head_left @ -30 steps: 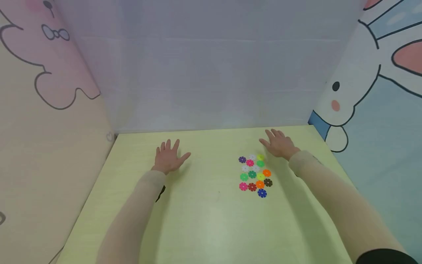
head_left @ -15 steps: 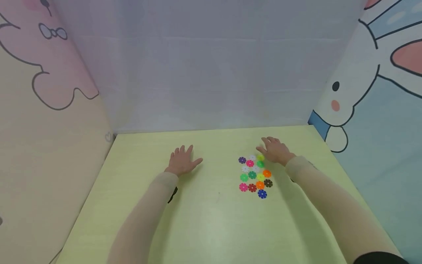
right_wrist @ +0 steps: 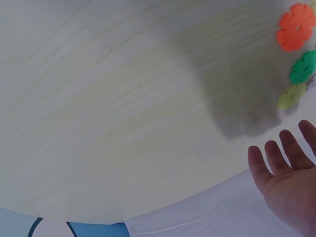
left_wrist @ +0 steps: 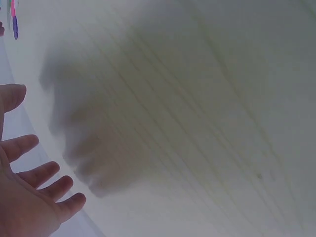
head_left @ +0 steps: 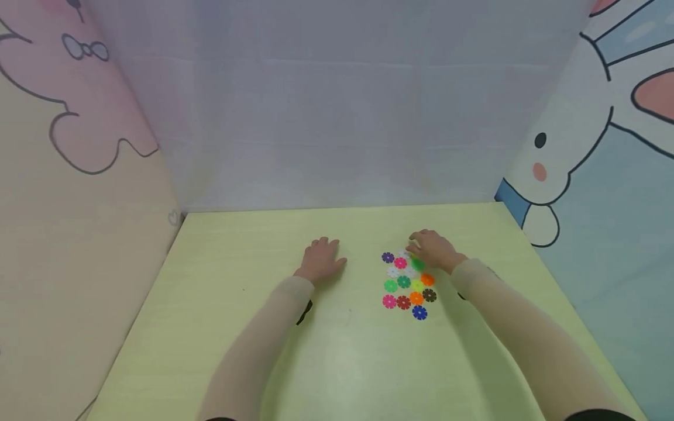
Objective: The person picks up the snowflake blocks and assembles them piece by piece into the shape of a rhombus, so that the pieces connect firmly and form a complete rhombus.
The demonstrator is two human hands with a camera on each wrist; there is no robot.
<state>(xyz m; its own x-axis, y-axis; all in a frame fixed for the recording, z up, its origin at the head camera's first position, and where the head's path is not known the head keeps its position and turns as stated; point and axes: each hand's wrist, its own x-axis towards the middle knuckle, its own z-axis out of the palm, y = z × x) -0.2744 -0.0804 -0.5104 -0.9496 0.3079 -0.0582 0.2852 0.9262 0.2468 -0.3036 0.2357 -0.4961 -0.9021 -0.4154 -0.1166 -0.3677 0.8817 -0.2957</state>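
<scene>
the flower-shaped discs lie flat on the table, right of its middle and toward its far edge. the person's hands are well apart: the left hand is over the table's far middle, fingers spread, grasping nothing; the right hand is farther right over the table, reaching over the far discs, fingers extended and apparently free (whether a fingertip touches a disc, one cannot tell).

the likeliest trouble is crowding: the discs sit so close together that a pinch at one might nudge its neighbours across the table or catch two. being so flat, they may also be awkward to get a fingertip under. the white discs could be overlooked, being pale against the table. the green disc is partly masked by the right hand, so misjudged contact might shove it sideways.

no brand, label or lettering can be read on the discs or the table; the panel right of the table bears only a rabbit drawing, the one to its left a pink cartoon figure.
</scene>
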